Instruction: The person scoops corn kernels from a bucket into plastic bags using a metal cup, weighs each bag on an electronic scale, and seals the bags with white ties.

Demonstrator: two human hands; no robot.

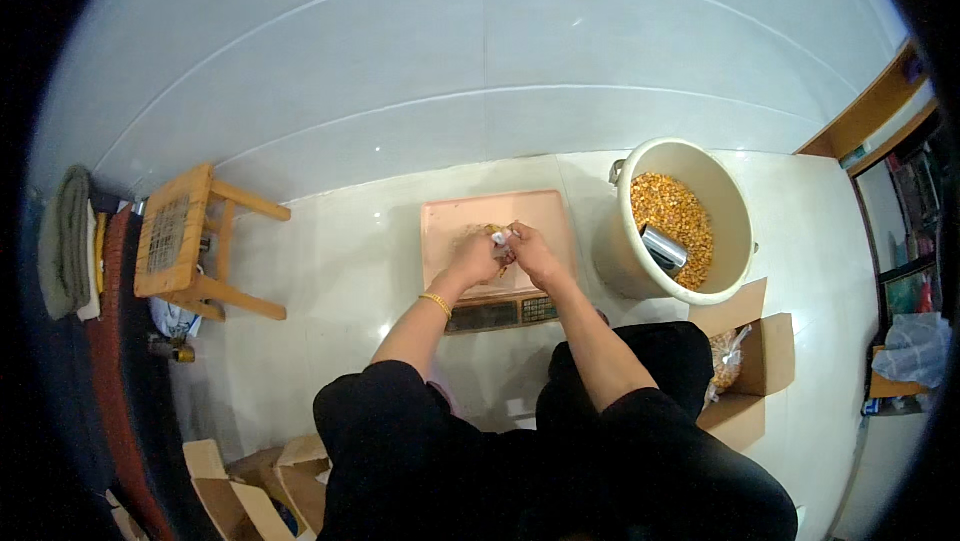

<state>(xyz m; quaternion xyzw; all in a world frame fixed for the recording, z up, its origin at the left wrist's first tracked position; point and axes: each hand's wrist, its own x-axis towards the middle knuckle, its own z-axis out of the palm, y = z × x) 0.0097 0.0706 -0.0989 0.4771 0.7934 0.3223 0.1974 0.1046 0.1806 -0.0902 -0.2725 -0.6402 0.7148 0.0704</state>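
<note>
Both my hands meet over a pink plastic tray (pixel 445 221) on a digital scale (pixel 485 316) on the floor. My left hand (pixel 478 259) and my right hand (pixel 530 253) are closed on the gathered top of a clear plastic bag (pixel 501 239), with yellowish contents partly visible below. My fingers hide much of the bag. To my right is a large cream bucket (pixel 733 261) of corn kernels (pixel 665 201) with a metal scoop (pixel 663 249) lying in it.
A wooden stool (pixel 180 231) stands at left beside folded cloths (pixel 70 241). Open cardboard boxes are at lower left (pixel 255 511) and right (pixel 765 351), the right one holding a filled bag (pixel 725 361). Shelving (pixel 900 221) lines the right, and a tiled wall (pixel 480 51) runs behind.
</note>
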